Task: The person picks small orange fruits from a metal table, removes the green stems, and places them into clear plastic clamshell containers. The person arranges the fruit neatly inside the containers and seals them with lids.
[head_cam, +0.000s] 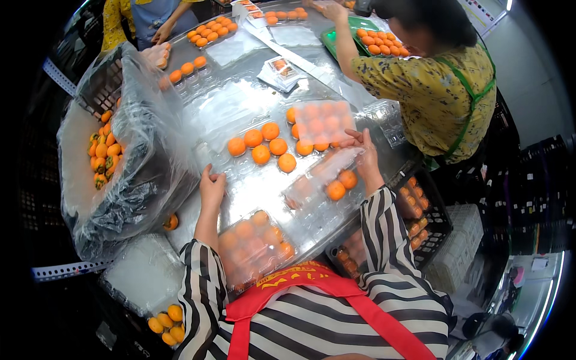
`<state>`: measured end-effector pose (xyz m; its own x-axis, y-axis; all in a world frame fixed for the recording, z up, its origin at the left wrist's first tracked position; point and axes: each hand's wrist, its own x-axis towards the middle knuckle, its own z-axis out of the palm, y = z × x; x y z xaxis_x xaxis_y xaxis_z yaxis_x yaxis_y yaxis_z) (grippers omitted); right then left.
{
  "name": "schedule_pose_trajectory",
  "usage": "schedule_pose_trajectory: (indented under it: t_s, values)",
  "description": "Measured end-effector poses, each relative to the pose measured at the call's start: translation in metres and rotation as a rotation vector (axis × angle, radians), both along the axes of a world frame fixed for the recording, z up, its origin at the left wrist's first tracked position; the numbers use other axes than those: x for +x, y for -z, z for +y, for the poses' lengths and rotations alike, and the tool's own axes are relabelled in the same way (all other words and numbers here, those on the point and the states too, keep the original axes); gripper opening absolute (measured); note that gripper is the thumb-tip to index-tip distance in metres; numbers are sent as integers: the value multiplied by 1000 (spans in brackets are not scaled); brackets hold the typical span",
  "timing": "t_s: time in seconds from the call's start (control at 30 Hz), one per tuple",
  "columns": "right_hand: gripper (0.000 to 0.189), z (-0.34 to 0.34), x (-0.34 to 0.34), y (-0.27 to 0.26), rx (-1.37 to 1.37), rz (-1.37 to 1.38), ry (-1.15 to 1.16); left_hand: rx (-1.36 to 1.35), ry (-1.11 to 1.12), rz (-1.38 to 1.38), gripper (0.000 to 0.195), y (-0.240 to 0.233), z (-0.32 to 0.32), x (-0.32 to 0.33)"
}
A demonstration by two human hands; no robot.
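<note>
My right hand (368,159) is at the near right corner of a translucent white sheet (325,121), its fingers spread at the edge. The sheet covers most of a clear tray of orange persimmons (304,147). A second thin sheet (321,173) slants under my right palm, over a tray with two bare persimmons (342,185) at its right; whether I grip it is unclear. My left hand (212,186) is empty, thumb and forefinger apart, over the left of the metal table (252,189). Between my hands sits a partly filled clear tray with several persimmons (270,146).
A covered persimmon pack (254,252) lies against my apron. On the left stands a plastic-lined crate (135,180) of loose persimmons. A black crate (434,225) of packs is at right. Co-workers stand at far left (157,22) and right (432,85). Printed cards (281,74) lie mid-table.
</note>
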<state>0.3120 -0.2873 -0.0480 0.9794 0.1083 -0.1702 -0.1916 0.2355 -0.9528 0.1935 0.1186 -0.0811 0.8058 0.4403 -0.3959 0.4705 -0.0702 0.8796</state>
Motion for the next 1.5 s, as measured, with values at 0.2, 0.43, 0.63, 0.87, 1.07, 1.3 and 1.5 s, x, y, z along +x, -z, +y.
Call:
schedule_pose_trajectory:
  t_s: [0.2, 0.43, 0.63, 0.87, 1.07, 1.3, 1.5]
  values:
    - [60, 10, -9, 1, -112, -2, 155, 105, -39, -82, 64, 26, 1, -4]
    - [50, 20, -15, -8, -288, -35, 166, 542, 12, -228, 64, 1, -16, -30]
    - [28, 10, -32, 3, -399, -22, 229, 518, -15, -303, 57, -19, -19, -29]
    - [20, 4, -62, 2, -803, -319, 158, 404, -12, -280, 53, -10, -9, -18]
    - [22, 30, -85, -12, -1131, -720, -87, 434, 95, -354, 53, -29, -40, -30]
    - [27, 11, -71, -11, -709, -306, 182, 323, -63, -220, 58, 1, -2, 5]
    - [33, 62, 1, -98, -400, -454, 67, -59, -146, -59, 59, 9, 10, 32]
